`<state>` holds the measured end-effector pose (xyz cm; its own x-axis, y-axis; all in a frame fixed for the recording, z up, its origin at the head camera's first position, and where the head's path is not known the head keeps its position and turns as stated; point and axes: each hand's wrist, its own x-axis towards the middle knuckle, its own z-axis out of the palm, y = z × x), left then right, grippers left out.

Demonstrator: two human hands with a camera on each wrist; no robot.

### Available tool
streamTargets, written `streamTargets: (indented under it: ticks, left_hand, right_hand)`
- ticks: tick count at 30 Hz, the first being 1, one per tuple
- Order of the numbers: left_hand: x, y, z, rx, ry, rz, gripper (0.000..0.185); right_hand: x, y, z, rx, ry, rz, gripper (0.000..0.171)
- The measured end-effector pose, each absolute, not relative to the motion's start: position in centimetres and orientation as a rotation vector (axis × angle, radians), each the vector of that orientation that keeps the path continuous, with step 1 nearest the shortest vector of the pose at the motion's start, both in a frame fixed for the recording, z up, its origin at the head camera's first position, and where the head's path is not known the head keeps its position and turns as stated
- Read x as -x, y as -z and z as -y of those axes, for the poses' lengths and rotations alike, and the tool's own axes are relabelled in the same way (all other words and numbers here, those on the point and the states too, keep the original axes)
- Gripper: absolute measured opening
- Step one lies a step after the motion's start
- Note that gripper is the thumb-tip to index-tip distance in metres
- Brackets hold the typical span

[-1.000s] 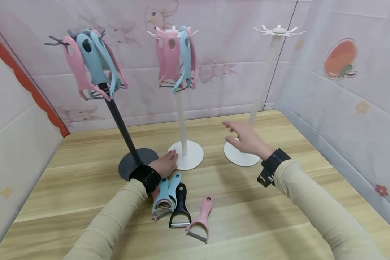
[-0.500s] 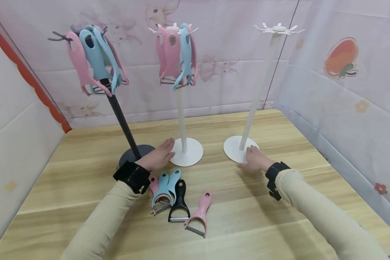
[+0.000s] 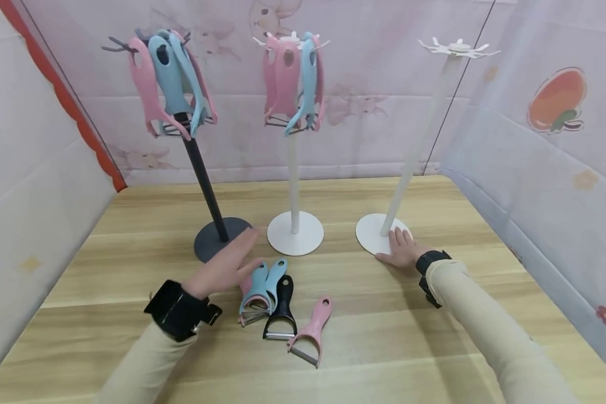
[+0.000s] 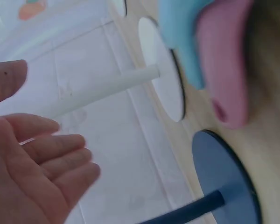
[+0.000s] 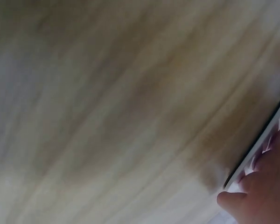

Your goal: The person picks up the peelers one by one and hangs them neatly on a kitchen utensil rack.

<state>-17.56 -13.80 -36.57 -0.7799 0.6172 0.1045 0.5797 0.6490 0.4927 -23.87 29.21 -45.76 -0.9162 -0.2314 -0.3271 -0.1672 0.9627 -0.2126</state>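
Note:
My left hand point(image 3: 227, 266) hovers with fingers extended beside a small pile of peelers, in front of the black stand. Seen from the left wrist, the fingers point(image 4: 60, 144) hold nothing. In the pile lie blue peelers point(image 3: 275, 275) overlapping a pink one, with a black peeler point(image 3: 284, 303) alongside. A separate pink peeler point(image 3: 318, 320) lies to their right. My right hand point(image 3: 403, 248) rests with its fingers on the round white base point(image 3: 370, 231) of the right-hand stand; its thumb is at the base's near edge. In the right wrist view the base's rim point(image 5: 252, 156) runs along the fingertips.
The black stand point(image 3: 204, 179) has pink and blue peelers hanging from its hooks, and so does the middle white stand point(image 3: 294, 179). Nothing hangs from the hooks point(image 3: 458, 49) of the right-hand white stand. Fabric walls enclose the wooden table point(image 3: 373, 359) at the back and sides.
My left hand has drawn back from the middle stand's base toward me and to the left. My right hand has come down onto the right-hand base. The head view has shifted slightly.

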Motion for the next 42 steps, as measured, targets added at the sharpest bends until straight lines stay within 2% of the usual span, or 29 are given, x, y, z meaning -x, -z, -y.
streamTargets:
  ticks: [2,6,8,13,21,27,34,42]
  left_hand:
    - [16.4,36.9,14.0,-0.990,-0.761,-2.818,0.054]
    - [14.6,37.7,14.1,-0.966,-0.732,-2.860,0.023]
    - [14.2,38.0,14.0,-0.959,-0.692,-2.870,0.014]
    - [14.0,38.6,13.1,-0.927,-0.552,-2.880,0.022]
    - [15.2,39.3,11.4,-0.756,-0.359,-2.908,0.044]
    - [15.1,39.3,10.7,-0.671,-0.333,-2.883,0.031]
    - [14.4,39.5,9.6,-0.656,-0.342,-2.937,0.041]
    - [14.6,39.8,8.4,-0.639,-0.232,-3.010,0.029]
  right_hand:
    - [23.8,46.0,-29.5,0.285,0.264,-2.760,0.109]
    - [23.6,46.0,-29.4,0.265,0.257,-2.773,0.104]
    - [23.6,46.1,-29.2,0.258,0.251,-2.785,0.103]
    - [23.5,46.1,-29.4,0.205,0.250,-2.782,0.104]
    - [24.1,46.3,-29.6,0.209,0.218,-2.807,0.094]
    - [24.5,46.0,-29.4,0.207,0.208,-2.784,0.091]
    - [24.4,46.0,-29.3,0.174,0.180,-2.766,0.090]
    - [23.8,46.0,-29.5,0.159,0.221,-2.753,0.091]
